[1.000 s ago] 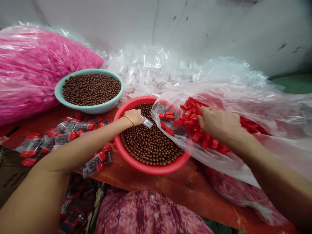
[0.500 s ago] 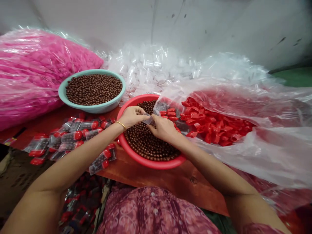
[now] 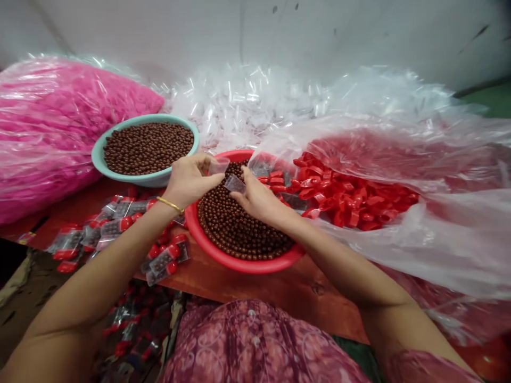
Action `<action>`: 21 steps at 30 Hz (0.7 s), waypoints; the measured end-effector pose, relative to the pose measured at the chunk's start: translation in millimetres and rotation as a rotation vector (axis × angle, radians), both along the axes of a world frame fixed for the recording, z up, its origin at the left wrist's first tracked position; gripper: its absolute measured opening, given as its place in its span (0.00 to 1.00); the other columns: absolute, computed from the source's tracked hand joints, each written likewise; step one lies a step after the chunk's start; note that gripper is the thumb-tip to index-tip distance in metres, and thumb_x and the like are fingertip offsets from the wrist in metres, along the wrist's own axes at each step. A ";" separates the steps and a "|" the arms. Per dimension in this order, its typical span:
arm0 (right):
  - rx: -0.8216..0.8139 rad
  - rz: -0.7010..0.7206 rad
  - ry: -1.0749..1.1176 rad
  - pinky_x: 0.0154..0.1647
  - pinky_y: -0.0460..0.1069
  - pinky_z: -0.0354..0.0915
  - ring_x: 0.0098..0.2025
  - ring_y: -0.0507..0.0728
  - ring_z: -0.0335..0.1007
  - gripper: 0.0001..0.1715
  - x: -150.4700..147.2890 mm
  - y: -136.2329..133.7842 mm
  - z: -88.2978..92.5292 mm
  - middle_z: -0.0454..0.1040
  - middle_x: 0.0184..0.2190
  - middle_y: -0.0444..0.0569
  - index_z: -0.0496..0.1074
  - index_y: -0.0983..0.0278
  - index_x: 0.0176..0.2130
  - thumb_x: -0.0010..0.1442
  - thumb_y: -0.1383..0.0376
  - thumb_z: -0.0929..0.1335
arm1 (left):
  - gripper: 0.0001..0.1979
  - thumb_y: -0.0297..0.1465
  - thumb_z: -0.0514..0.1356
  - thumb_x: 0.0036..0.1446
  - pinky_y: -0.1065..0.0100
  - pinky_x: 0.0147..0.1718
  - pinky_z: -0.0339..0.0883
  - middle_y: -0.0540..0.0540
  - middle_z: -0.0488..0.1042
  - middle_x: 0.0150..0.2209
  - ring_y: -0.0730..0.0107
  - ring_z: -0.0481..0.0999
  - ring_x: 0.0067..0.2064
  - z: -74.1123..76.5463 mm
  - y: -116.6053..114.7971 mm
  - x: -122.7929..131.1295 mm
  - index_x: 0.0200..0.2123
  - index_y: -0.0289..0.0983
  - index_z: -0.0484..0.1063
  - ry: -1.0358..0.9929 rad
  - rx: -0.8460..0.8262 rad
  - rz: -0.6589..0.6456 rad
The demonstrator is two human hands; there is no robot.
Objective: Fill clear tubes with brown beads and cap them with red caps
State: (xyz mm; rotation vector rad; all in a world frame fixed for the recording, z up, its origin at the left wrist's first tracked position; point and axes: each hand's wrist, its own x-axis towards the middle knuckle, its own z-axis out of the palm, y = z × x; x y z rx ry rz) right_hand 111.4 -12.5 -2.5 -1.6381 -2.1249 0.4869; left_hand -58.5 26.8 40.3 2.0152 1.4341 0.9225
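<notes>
My left hand [image 3: 188,180], with a gold bangle on its wrist, pinches a clear plastic piece [image 3: 219,166] over the left rim of the red basin [image 3: 229,260]. Between the thumb and fingers of my right hand [image 3: 257,198] is a small clear plastic container [image 3: 235,184], tilted above the basin. Whether it holds anything is hard to see. Dark brown balls [image 3: 243,234] fill the basin below both hands. Right of it, red plastic caps [image 3: 343,197] lie heaped in an opened clear bag. Filled clear packs with red caps [image 3: 163,260] lie left of the basin.
A pale green bowl [image 3: 99,159] of brown balls stands back left, beside a large bag of pink pieces [image 3: 59,122]. Clear plastic pieces [image 3: 255,101] are piled along the wall. More capped packs [image 3: 131,324] lie below the red table's [image 3: 303,298] front edge.
My hands have drawn apart. The left has moved left with a clear piece, while the right keeps a clear container above the balls. The view has shifted slightly.
</notes>
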 end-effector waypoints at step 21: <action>-0.202 -0.156 -0.705 0.34 0.52 0.65 0.41 0.65 0.75 0.18 65.1 -33.4 8.6 0.76 0.38 0.64 0.73 0.70 0.42 0.62 0.67 0.58 | 0.07 0.19 0.57 0.43 0.61 0.41 0.70 0.39 0.78 0.32 0.55 0.78 0.41 -74.2 -10.2 78.7 0.24 0.34 0.72 0.646 -0.257 -0.543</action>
